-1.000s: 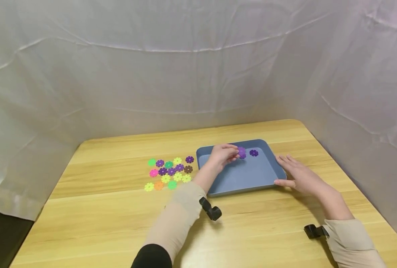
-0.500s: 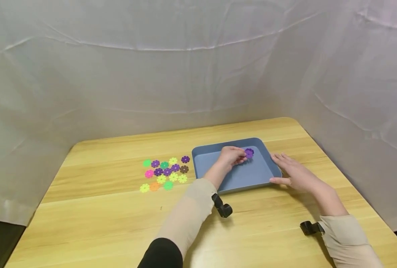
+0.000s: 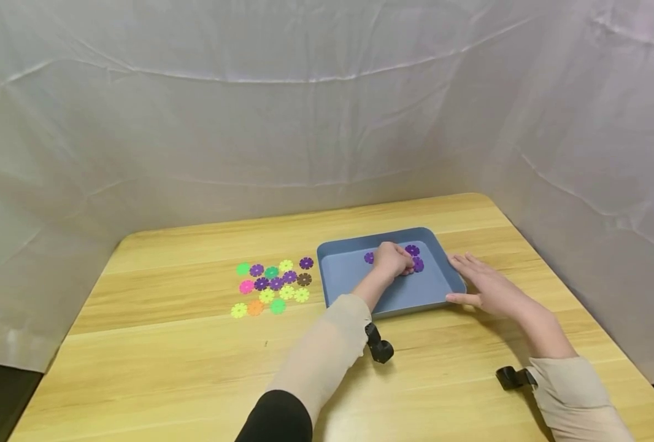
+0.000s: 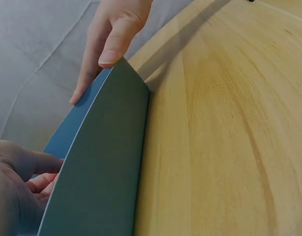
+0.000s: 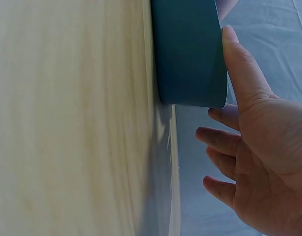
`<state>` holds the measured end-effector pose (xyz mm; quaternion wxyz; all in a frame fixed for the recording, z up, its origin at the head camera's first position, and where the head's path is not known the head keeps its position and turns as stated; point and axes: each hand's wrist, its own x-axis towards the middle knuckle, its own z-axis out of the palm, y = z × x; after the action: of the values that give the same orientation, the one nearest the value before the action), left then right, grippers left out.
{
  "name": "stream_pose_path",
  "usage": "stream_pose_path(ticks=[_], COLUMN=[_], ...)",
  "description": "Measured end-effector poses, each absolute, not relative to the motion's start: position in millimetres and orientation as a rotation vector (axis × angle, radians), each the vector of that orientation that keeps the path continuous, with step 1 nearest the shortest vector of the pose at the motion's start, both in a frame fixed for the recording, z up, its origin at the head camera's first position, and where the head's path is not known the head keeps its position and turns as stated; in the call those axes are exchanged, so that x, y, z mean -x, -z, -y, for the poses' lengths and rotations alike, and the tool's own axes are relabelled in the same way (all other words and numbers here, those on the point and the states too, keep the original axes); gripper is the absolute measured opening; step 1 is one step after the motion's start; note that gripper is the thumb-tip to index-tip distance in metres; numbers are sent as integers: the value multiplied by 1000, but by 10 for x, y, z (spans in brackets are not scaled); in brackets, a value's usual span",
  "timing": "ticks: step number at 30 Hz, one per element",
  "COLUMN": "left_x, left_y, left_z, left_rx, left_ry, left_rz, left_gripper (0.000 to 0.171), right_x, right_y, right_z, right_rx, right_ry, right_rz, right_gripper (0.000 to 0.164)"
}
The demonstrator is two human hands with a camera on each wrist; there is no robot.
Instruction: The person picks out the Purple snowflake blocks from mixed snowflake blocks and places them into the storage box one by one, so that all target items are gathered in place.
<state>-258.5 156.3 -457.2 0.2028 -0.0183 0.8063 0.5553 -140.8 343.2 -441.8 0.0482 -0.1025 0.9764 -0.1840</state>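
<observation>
In the head view my left hand (image 3: pixel 391 260) is inside the blue-grey tray (image 3: pixel 349 283), pinching a purple flower-shaped plastic disc (image 3: pixel 418 264) low over the tray floor. Just behind that one lies another purple disc (image 3: pixel 412 250). A third purple disc (image 3: pixel 369 258) shows partly at the hand's left. My right hand (image 3: pixel 489 290) touches the tray's right end, its fingers extended and the thumb at the front corner. The left wrist view shows the tray's front wall (image 4: pixel 102 132) hiding the held disc and part of the left fingers (image 4: pixel 45 164).
Left of the tray, several flower discs (image 3: pixel 276 283) in purple, yellow, green, pink, orange and brown lie spread on the wooden table (image 3: pixel 194 368). Pale cloth (image 3: pixel 327 135) hangs behind the table and along its sides. Each wrist carries a black camera mount (image 3: pixel 381 350).
The left hand has moved right and slightly toward the front of the tray with its purple disc, uncovering another disc on its left. The right hand stays at the tray's end.
</observation>
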Motion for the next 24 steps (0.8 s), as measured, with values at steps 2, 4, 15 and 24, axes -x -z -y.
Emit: stream_pose_path(ticks=[2, 4, 15, 24], left_x=[2586, 2586, 2470, 2402], left_y=[4576, 4579, 4431, 4244], left_z=[-1568, -1568, -1428, -1014], left_rx=[34, 6, -188, -362], left_ry=[-1539, -1524, -1440, -1591], left_rz=[-2274, -2301, -2315, -2113], left_gripper=[6, 6, 6, 22], right_x=[1406, 1406, 1384, 1372], right_y=[4422, 4426, 4362, 4386], right_z=[-3434, -3436, -3425, -3428], right_rx=[312, 313, 313, 314], right_ry=[560, 567, 579, 560], right_rz=[-2980, -2982, -2973, -2974], right_gripper=[92, 92, 92, 92])
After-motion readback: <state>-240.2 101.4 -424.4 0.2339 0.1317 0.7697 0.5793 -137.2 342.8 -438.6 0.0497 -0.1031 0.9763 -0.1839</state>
